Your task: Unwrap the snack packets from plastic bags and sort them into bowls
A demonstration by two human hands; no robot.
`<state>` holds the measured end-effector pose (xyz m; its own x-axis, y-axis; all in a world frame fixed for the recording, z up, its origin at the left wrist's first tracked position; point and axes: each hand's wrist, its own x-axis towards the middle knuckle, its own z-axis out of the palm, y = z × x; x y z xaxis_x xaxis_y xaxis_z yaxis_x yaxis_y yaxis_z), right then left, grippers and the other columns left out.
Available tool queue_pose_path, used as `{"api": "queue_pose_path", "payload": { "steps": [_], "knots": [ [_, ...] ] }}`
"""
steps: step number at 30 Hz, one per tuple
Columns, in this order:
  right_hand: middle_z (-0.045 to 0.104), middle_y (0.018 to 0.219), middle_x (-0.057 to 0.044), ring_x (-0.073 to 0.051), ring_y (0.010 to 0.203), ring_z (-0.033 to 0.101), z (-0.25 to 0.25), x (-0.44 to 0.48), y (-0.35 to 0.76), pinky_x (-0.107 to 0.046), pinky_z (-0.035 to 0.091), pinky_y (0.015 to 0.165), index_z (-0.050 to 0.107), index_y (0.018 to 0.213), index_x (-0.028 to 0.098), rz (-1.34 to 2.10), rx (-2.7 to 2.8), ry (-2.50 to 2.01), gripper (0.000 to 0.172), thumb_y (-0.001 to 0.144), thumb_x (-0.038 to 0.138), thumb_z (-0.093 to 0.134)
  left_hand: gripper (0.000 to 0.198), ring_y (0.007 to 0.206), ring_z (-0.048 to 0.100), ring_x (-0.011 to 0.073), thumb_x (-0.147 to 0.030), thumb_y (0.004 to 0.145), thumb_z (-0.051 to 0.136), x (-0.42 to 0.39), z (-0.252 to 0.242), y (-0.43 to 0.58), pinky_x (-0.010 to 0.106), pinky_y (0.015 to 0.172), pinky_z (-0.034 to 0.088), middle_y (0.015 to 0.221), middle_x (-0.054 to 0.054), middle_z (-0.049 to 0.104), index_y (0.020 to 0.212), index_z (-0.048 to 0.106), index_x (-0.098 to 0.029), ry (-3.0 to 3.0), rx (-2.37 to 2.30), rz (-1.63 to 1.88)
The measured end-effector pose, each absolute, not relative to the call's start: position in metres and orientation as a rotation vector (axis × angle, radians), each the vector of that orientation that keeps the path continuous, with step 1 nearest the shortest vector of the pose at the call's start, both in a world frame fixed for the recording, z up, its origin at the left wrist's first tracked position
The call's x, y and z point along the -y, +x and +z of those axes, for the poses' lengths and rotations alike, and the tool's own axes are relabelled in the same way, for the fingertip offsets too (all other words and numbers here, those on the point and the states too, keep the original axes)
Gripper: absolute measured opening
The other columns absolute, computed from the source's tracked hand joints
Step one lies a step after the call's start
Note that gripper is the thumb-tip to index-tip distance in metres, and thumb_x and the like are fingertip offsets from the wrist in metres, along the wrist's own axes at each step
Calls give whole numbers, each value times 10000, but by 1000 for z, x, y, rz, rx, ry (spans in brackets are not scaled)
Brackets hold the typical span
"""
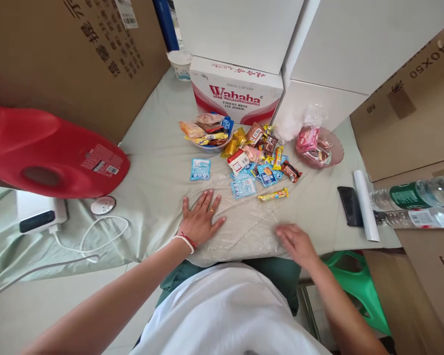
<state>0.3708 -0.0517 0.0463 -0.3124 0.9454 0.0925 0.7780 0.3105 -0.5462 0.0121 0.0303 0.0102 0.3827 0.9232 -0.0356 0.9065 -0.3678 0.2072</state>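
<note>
My left hand (pixel 200 220) lies flat with fingers spread, pressing on a clear plastic sheet or bag (pixel 240 224) on the cloth-covered table. Over the right side of that plastic is my right hand (pixel 296 242), slightly blurred, its fingers loosely stretched and no object visible in them. Beyond the hands is a loose pile of wrapped snacks (pixel 261 148). Nearest are a yellow wrapped stick (pixel 273 195), a light blue packet (pixel 243 187) and another blue packet (pixel 200 169) to the left. A bowl of snacks (pixel 210 143) stands behind the left hand, and a pink bowl (pixel 335 154) with packets stands at the right.
A red jug (pixel 59 153), a white power bank (pixel 40 212) and its cable are at left. The Wahaba carton (pixel 237 93) and a paper cup (pixel 180 64) stand behind. At right are a phone (pixel 348 206), a white roll (pixel 366 206), plastic bottles (pixel 414 195) and a green stool (pixel 362 286).
</note>
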Motion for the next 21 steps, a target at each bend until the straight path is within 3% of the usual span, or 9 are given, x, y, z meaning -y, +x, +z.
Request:
{"api": "queue_pose_path", "payload": {
  "steps": [2,6,8,10,14,17,19,21],
  "knots": [
    [780,1053,-98,-255,980,694,65,11,379,-430,593,896,784,1087,228,451,2216,-1640,350,1075,327,449,727,1613,230,345,-616,1028,359,-31,11,13,764,1232,-64,1755,124,161,1655,309,-253,2438,-1631,107],
    [739,1241,-128,-313,1225,585,91,-105,344,-490,485,1073,748,1235,191,203,2438,-1599,351,1021,226,473,735,1615,227,340,-614,1023,386,-32,11,13,749,1245,-49,1756,121,169,1657,304,-251,2427,-1633,104],
    [625,1472,-130,-322,1445,420,93,-157,309,-519,366,1189,623,1446,168,98,2553,-1464,504,958,130,499,737,1611,237,344,-612,1020,402,-31,12,12,745,1249,-43,1753,124,182,1657,306,-253,2430,-1634,110],
    [528,1582,-127,-311,1540,301,89,-197,276,-570,201,1268,517,1543,152,67,2697,-1312,623,923,91,507,735,1609,242,347,-609,1018,414,-31,12,12,741,1251,-38,1752,124,191,1657,307,-262,2435,-1631,117],
    [629,1455,-144,-310,1527,331,87,-230,251,-600,58,1289,600,1451,147,119,2839,-1199,537,924,114,506,724,1603,258,353,-606,1015,424,-31,13,13,731,1258,-25,1750,121,206,1654,317,-284,2431,-1631,142],
    [620,1409,-185,-349,1513,318,106,-212,271,-621,96,1274,576,1466,135,98,2646,-1252,574,893,179,573,721,1606,252,343,-610,1015,419,-30,13,13,720,1261,-47,1749,121,207,1650,327,-282,2424,-1632,160],
    [599,1381,-184,-362,1460,364,126,-183,291,-609,238,1232,517,1517,146,146,2484,-1253,630,896,235,583,722,1612,238,331,-611,1018,413,-30,13,13,713,1259,-77,1751,125,195,1649,330,-270,2427,-1626,170],
    [597,1316,-159,-329,1308,492,141,-145,305,-537,406,1130,459,1559,173,312,2439,-1179,650,923,266,551,724,1615,230,324,-612,1021,406,-29,12,13,710,1253,-103,1750,129,189,1649,330,-260,2434,-1617,181]
  ]
}}
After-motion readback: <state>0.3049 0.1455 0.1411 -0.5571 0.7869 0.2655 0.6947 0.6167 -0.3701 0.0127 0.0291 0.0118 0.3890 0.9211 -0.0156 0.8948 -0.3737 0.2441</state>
